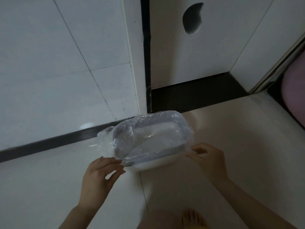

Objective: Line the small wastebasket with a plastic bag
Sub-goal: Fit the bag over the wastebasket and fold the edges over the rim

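The small white wastebasket (148, 165) sits on the pale tiled floor (231, 138), close to the corner where the white tiled wall (57, 71) meets a dark strip along its bottom. A clear plastic bag (153, 134) is spread over the top of the wastebasket and dips down inside it. The far edge and the right edge of the bag are folded over the rim. On the left side a bunch of loose bag sticks out past the rim, toward the wall.

The left hand (97, 177) is at the near left corner of the wastebasket. Its thumb and fingers (115, 161) are nearly closed and pinch the edge of the bag there. The right hand (209, 160) is at the near right corner. Its fingers (197, 150) are curled and pinch the bag edge too, just beside the rim.

Behind the wastebasket is a white door (189, 55) with a curved hole (192, 19) cut in it. A bare foot (193, 218) shows at the bottom, near the arms.
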